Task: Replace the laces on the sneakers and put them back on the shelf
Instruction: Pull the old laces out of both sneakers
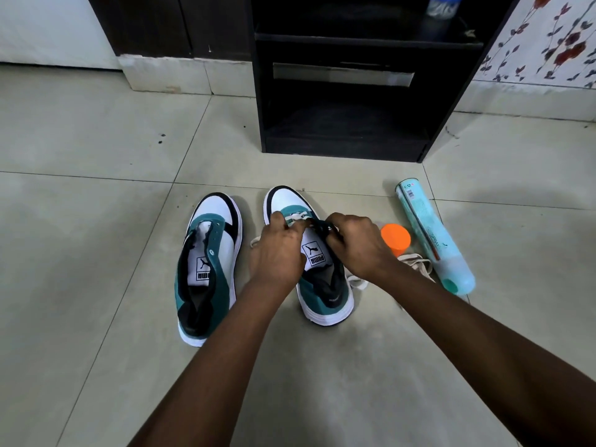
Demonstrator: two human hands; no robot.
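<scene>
Two teal, white and black sneakers stand side by side on the tiled floor. The left sneaker (209,266) has no lace and its tongue lies open. Over the right sneaker (317,285) both hands work at the eyelets near the toe. My left hand (277,250) pinches a cream lace (295,217) at the left eyelet row. My right hand (354,243) grips the right eyelet flap, and the lace's ends trail out on both sides of the shoe. More cream lace (416,262) lies on the floor to the right.
A black shelf unit (342,91) stands open straight ahead, with low compartments. A pale green spray can (432,237) lies on the floor at the right, and an orange cap (395,238) sits beside it. Dark cabinet doors stand at the back left.
</scene>
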